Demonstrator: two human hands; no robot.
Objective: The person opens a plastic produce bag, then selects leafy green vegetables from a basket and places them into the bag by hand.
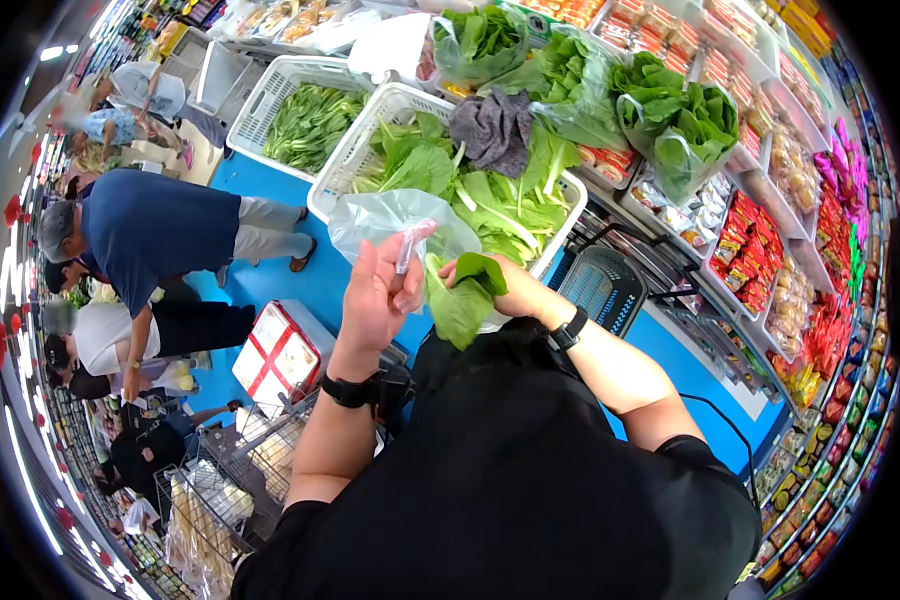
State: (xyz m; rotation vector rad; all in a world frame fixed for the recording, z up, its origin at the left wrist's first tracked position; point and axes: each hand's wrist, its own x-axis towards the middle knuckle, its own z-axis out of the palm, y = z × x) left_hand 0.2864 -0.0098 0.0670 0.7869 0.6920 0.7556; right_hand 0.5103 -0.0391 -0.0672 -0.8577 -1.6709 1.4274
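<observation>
A clear plastic bag (355, 222) hangs from my left hand (378, 285), whose fingers are curled round a bunched part of it. My right hand (505, 290) is closed on a leafy green vegetable (458, 312), held just right of the bag with its leaves pointing down. Both hands are over the near edge of a white crate (323, 195) full of leafy greens (510, 215). A crumpled grey cloth (492, 130) lies on the greens, beyond my right hand.
Another crate of greens (310, 125) stands to the left. Bagged greens (685, 130) and snack packets (745, 245) fill the right side. A dark basket (602, 290) sits below the display. People (160, 235) and a wire cart (210, 490) are at left.
</observation>
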